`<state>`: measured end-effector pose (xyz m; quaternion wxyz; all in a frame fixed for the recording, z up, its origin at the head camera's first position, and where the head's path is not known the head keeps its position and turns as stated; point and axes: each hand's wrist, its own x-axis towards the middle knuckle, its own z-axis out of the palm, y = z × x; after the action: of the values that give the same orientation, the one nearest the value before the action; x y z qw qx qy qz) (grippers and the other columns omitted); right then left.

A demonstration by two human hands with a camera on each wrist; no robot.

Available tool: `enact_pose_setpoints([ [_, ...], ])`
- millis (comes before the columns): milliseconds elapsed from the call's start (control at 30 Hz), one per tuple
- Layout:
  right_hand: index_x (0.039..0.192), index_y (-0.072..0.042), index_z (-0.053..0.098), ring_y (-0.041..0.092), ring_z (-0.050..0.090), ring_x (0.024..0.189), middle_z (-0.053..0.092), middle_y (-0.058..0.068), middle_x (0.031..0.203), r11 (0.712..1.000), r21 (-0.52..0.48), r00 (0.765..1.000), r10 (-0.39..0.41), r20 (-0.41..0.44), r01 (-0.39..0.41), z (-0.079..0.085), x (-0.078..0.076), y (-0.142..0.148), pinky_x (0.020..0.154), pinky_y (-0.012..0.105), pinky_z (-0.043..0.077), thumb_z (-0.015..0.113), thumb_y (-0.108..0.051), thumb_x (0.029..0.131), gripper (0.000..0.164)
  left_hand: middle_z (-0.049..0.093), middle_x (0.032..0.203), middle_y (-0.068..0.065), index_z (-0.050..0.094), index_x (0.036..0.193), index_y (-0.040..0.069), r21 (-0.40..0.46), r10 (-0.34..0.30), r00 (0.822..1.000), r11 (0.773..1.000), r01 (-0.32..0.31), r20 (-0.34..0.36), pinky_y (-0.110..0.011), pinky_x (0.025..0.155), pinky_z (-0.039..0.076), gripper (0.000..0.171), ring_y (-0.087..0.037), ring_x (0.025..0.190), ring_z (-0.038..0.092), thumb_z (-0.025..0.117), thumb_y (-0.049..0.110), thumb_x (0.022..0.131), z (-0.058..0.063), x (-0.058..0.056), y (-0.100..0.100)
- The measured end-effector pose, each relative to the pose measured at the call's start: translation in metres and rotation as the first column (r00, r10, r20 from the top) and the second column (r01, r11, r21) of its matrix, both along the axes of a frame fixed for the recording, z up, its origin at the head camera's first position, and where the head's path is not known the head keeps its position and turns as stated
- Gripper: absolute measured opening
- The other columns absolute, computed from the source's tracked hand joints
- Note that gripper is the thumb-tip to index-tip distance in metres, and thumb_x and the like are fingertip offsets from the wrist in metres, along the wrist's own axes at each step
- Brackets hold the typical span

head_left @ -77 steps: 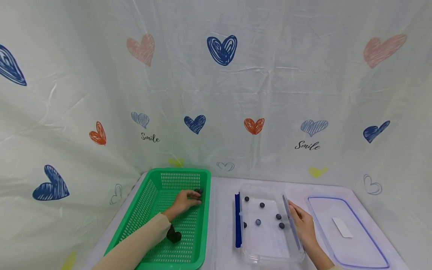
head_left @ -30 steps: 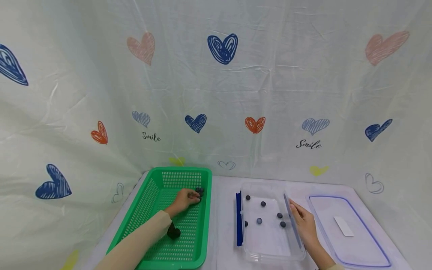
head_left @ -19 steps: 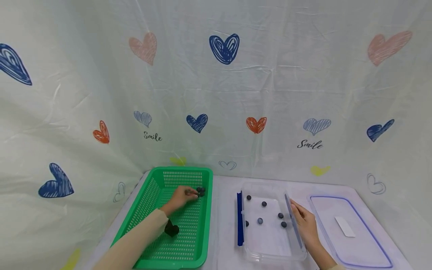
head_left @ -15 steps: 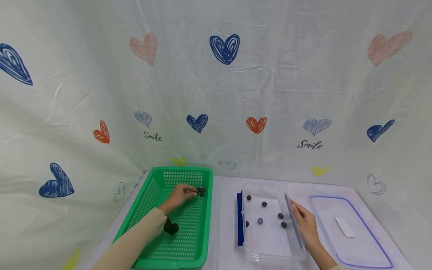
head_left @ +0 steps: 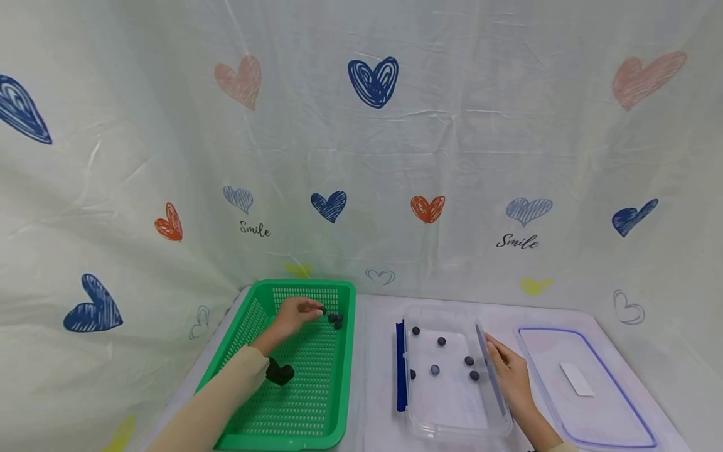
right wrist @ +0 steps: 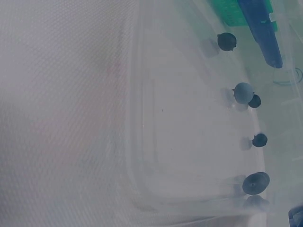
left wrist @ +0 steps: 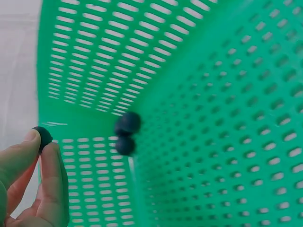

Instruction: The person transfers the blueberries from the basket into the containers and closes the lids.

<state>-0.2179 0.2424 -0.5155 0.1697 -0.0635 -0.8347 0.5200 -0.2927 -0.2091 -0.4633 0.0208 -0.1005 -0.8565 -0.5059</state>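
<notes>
Thumb and fingertips of my left hand point(head_left: 294, 316) pinch a blueberry point(left wrist: 43, 137) above the far part of the green basket point(head_left: 349, 351). Several more blueberries point(left wrist: 125, 145) lie bunched in the basket's far right corner, just right of those fingers in the head view. A clear plastic container point(head_left: 452, 430) stands to the right of the basket, with several blueberries point(head_left: 435, 370) scattered over its bottom. My right hand point(head_left: 511, 375) grips the container's raised side flap point(head_left: 492, 370) on the right. That hand is out of sight in the right wrist view.
A clear lid with a blue seal point(head_left: 607, 358) lies right of the container, a white strip point(head_left: 576, 379) on it. A blue flap point(head_left: 401, 370) sticks out on the container's left. Behind the table hangs a white curtain point(head_left: 361, 150) printed with hearts.
My left hand took a blueberry from the bunch in the basket's corner and has moved up and to the left with it. The right hand stays on the container's flap.
</notes>
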Motion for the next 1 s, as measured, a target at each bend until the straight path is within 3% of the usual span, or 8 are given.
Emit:
enact_pose_setpoints([
  [433,0.126,-0.006,0.057,-0.02,0.042,0.091,0.056,0.013,0.124,1.0,0.014,1.0,0.002,0.01,-0.003,0.004,0.001,-0.002,0.071,0.002,0.038,0.049,-0.034,0.095,0.042,0.063,0.113,-0.009,0.064,0.113,0.01,0.095,-0.003,0.996,0.995,-0.006,0.089,-0.043,0.087,0.047,0.034,-0.026,0.107,0.056,0.068,0.027,0.084,0.03,0.003,0.003],
  [700,0.125,-0.006,0.057,-0.017,0.044,0.09,0.056,0.012,0.123,1.0,-0.001,1.0,0.008,0.004,-0.008,0.005,0.001,-0.001,0.069,0.004,0.039,0.05,-0.033,0.095,0.041,0.063,0.114,-0.005,0.064,0.115,0.013,0.137,-0.047,0.989,0.99,0.028,0.14,-0.043,0.091,0.045,0.034,-0.022,0.107,0.057,0.068,0.028,0.084,0.046,0.004,0.021],
  [1000,0.125,-0.006,0.058,-0.017,0.044,0.091,0.056,0.011,0.123,1.0,-0.004,1.0,0.002,0.001,-0.002,0.005,0.002,-0.002,0.07,0.003,0.038,0.05,-0.033,0.095,0.041,0.063,0.112,-0.002,0.065,0.113,0.017,0.156,-0.08,0.983,0.986,0.054,0.165,-0.04,0.09,0.046,0.034,-0.018,0.104,0.058,0.069,0.031,0.083,0.055,0.003,0.039],
])
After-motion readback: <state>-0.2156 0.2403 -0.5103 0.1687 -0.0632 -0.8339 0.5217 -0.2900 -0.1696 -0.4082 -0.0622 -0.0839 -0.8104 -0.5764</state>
